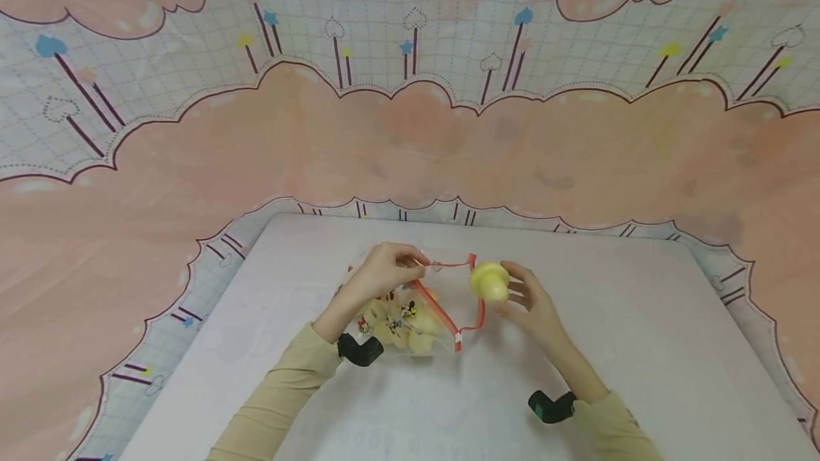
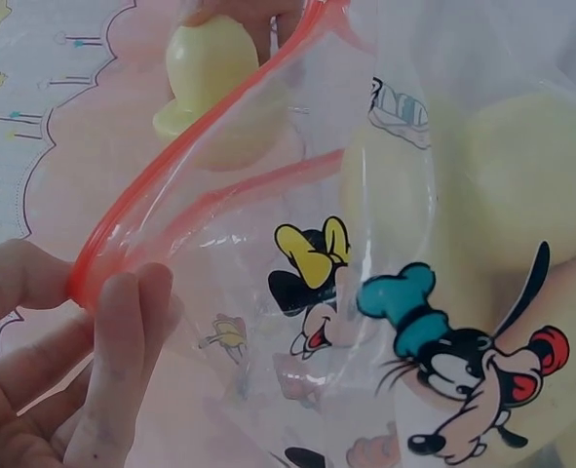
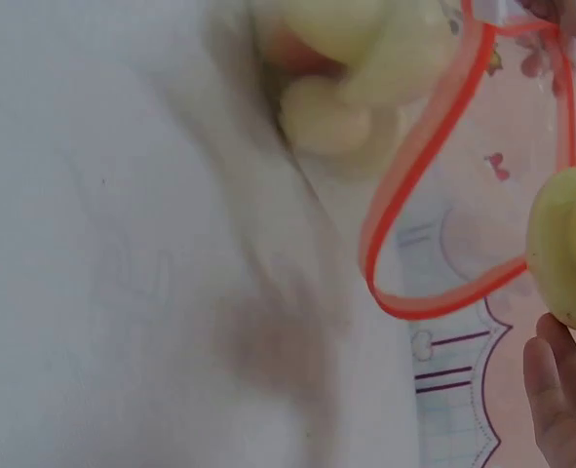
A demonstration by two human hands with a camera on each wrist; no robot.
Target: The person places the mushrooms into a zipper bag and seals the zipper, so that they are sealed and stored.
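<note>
A clear zip bag [image 1: 398, 313] with cartoon prints and a red zip edge [image 2: 175, 161] lies on its side, its mouth spread toward the right. Several pale yellow rounded pieces [image 2: 536, 180] show through its plastic. My left hand [image 1: 388, 269] pinches the red edge between thumb and fingers. At the bag's mouth, my right hand [image 1: 533, 304] holds a pale yellow mushroom-shaped piece [image 1: 490, 282] with a round knob and a wider brim. In the right wrist view this piece overlaps the red rim, with my right fingers [image 3: 551, 370] just below it.
The bag rests on a white-covered table [image 1: 256, 375]. Behind the table hangs a peach and white patterned cloth [image 1: 410, 141]. A black wrist camera [image 1: 360, 350] sits by the left cuff and another black camera [image 1: 551, 407] by the right cuff.
</note>
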